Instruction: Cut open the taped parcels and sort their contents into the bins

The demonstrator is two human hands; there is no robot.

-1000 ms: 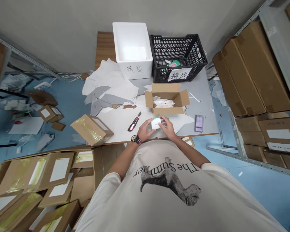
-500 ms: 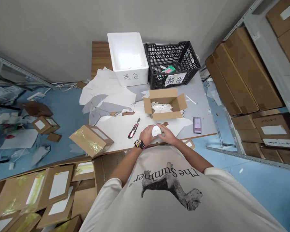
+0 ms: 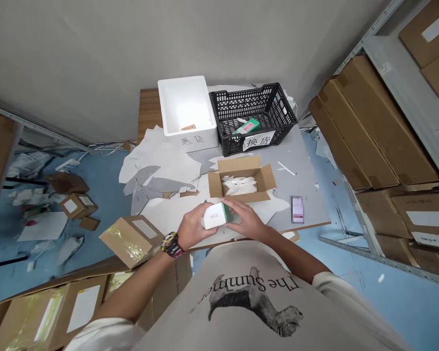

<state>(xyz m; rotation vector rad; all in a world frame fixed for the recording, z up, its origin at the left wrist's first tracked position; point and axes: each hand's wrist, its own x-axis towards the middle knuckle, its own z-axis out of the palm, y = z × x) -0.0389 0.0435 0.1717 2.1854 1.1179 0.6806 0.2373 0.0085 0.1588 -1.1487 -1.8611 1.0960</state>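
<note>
Both hands hold a small white and green box (image 3: pixel 214 216) above the front of the table. My left hand (image 3: pixel 193 227), with a patterned watch on its wrist, wraps the white end. The fingers of my right hand (image 3: pixel 248 222) close on the green end. Faint small print shows on the white face. Just beyond the hands stands an open cardboard carton (image 3: pixel 240 197) with crumpled white paper (image 3: pixel 239 185) inside.
A white foam box (image 3: pixel 183 105) and a black crate (image 3: pixel 254 100) stand at the back, both with handwritten labels. A phone (image 3: pixel 297 209) lies on the right. Torn paper (image 3: pixel 157 151) covers the left. Cartons (image 3: pixel 131 241) crowd the left front; a loaded shelf (image 3: pixel 378 136) stands right.
My hands have turned the small box so its green side shows, and it looks larger and closer. The view has tilted upward. The box cutter seen earlier on the table is no longer plainly visible.
</note>
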